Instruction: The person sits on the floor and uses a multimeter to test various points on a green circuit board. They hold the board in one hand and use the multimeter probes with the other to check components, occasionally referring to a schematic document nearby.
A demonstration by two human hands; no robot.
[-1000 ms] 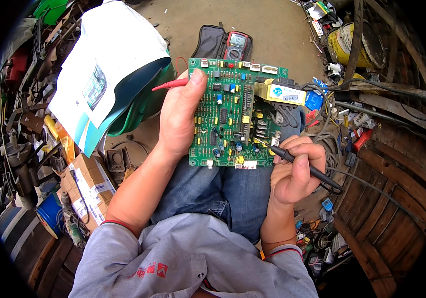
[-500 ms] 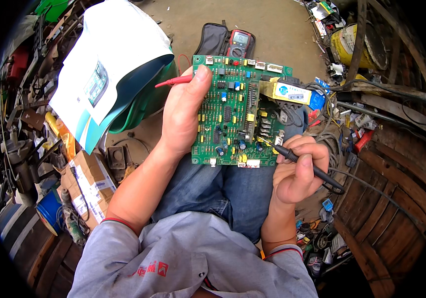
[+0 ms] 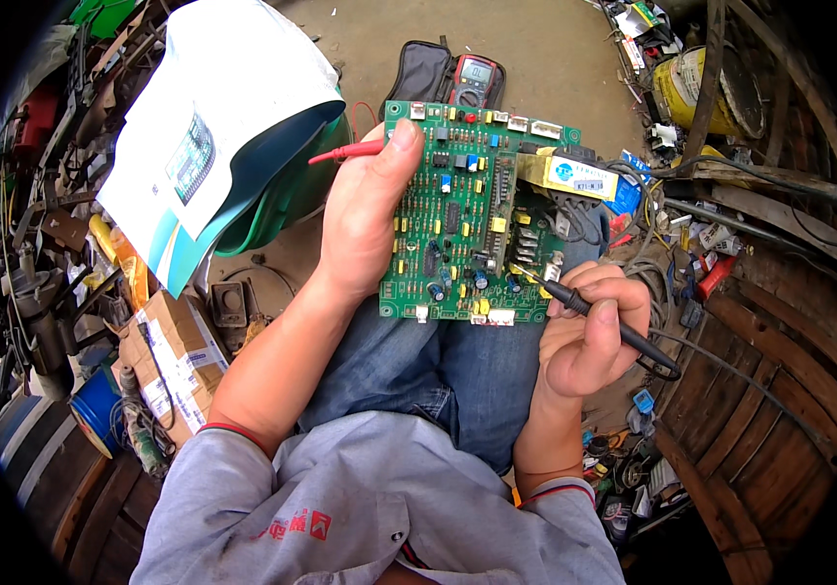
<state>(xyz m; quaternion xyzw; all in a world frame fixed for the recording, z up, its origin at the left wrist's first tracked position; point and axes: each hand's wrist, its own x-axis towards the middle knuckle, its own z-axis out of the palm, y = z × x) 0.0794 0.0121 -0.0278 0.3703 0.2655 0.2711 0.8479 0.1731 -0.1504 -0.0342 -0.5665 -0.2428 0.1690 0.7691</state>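
Note:
My left hand (image 3: 365, 219) grips the left edge of a green circuit board (image 3: 467, 219), its thumb lying over the top face. A red test probe (image 3: 348, 151) is tucked under that thumb and points out to the left. The board is held above my lap, with capacitors, chips and white connectors on it and a yellow-wrapped transformer (image 3: 566, 175) at its right side. Between the fingers of my right hand (image 3: 599, 327) is a black test probe (image 3: 594, 317). Its tip is at the lower right of the board, by the components there; I cannot tell whether it touches.
Beyond the board, a red-and-grey multimeter (image 3: 474, 80) lies on its black case (image 3: 420, 73). White printed sheets (image 3: 214, 117) cover a green container (image 3: 282, 210) on the left. A cardboard box (image 3: 173, 351) sits below it. At right are a yellow bucket (image 3: 683, 93), cables and wooden slats (image 3: 759, 429).
The circuit board has shifted very slightly right and up in the view. Both hands keep their hold, and the black probe tip stays near the board's lower right.

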